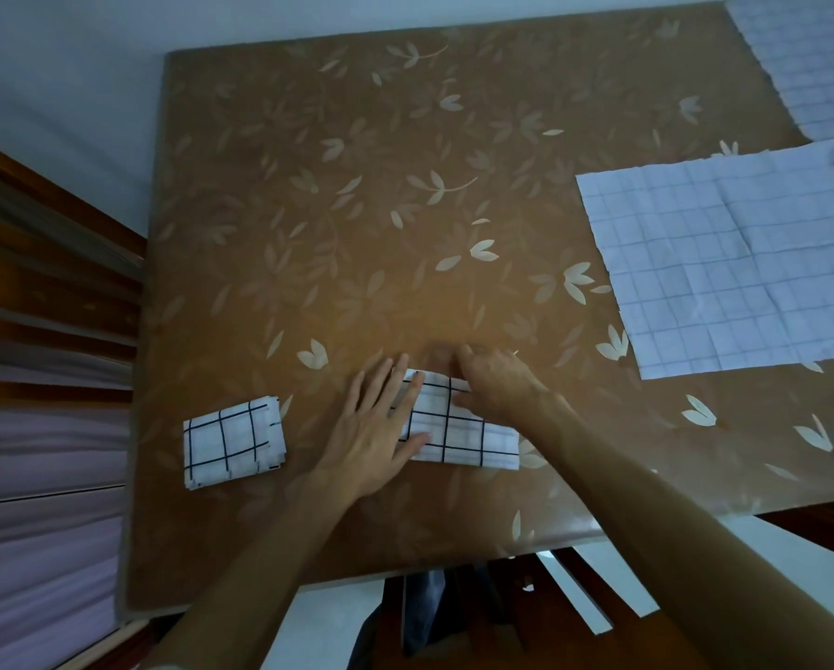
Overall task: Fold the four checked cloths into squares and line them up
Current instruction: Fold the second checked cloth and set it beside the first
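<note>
A folded white cloth with dark checks point(233, 442) lies as a small square near the table's front left. A second checked cloth point(463, 435), folded into a short strip, lies in front of me. My left hand point(381, 427) rests flat on its left end, fingers spread. My right hand point(497, 384) has its fingers bent over the strip's far edge; whether it grips the cloth I cannot tell. An unfolded pale checked cloth point(729, 263) lies spread at the right. Another unfolded cloth point(811, 60) lies at the far right corner, partly out of frame.
The table point(357, 210) has a brown cover with a leaf pattern. A wooden chair or frame point(42, 282) stands along the left edge. The front edge of the table runs just below my forearms.
</note>
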Action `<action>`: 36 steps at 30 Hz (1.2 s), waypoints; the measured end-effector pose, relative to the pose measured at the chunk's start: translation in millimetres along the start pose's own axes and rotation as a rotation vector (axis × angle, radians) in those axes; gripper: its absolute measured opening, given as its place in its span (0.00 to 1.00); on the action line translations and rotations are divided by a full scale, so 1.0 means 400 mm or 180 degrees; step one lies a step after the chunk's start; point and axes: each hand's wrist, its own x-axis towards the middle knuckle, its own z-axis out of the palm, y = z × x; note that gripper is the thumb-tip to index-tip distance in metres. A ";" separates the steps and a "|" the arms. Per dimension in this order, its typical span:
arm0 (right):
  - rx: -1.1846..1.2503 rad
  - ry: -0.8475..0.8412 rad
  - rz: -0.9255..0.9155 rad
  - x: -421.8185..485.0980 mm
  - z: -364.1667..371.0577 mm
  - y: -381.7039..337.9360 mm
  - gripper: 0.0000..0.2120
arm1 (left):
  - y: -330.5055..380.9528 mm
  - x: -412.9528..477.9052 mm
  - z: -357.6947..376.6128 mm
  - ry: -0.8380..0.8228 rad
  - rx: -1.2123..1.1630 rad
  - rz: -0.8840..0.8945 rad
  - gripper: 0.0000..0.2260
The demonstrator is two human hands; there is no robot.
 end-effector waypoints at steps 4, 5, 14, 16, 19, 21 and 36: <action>0.0414 -0.0079 0.0049 -0.005 0.001 -0.002 0.20 | 0.010 -0.010 -0.009 0.0232 -0.0264 -0.0094 0.35; 0.0591 -0.0055 0.0125 -0.011 0.008 0.001 0.18 | 0.015 -0.014 -0.011 0.0336 -0.0469 -0.0226 0.35; 0.4083 0.0023 0.0891 -0.120 0.038 0.016 0.09 | 0.069 -0.041 -0.082 0.1109 -0.3636 -0.2203 0.28; 0.4568 0.0026 0.0800 -0.138 0.048 0.008 0.11 | 0.062 -0.032 -0.099 0.0629 -0.4299 -0.2324 0.26; 0.5088 -0.0043 0.0705 -0.152 0.062 -0.002 0.17 | 0.056 -0.028 -0.105 0.0120 -0.4645 -0.2286 0.23; 0.5339 -0.0205 0.0550 -0.162 0.066 -0.004 0.18 | 0.060 -0.031 -0.114 -0.0080 -0.4711 -0.2220 0.20; 0.4456 -0.0129 0.0463 -0.205 0.054 0.016 0.12 | 0.014 -0.073 -0.135 -0.0603 -0.5255 -0.1950 0.09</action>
